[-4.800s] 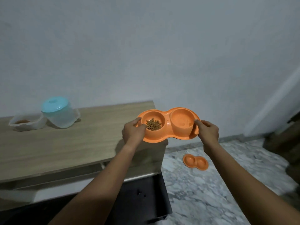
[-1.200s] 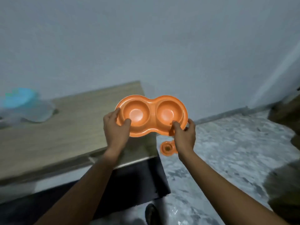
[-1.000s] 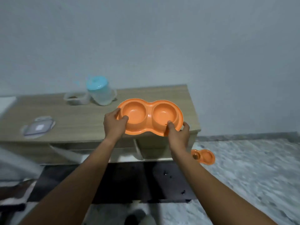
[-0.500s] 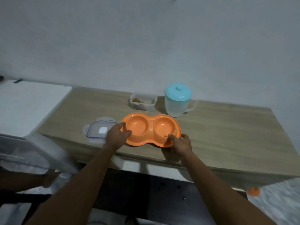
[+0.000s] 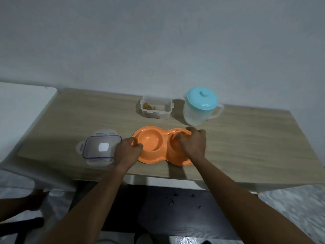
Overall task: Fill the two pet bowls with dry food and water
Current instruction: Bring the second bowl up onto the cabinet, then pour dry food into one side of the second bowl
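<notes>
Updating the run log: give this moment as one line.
orange double bowl on wooden table, visible well empty | left hand on left rim | right hand over right well | food container, lidded pitcher behind

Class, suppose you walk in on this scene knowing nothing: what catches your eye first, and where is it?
The orange double bowl stands out, empty, near the wooden table's front edge, with the left hand at its left rim and the right hand over its right well. Behind it stand a teal-lidded jug and an open food tub; the tub's lid lies left.
</notes>
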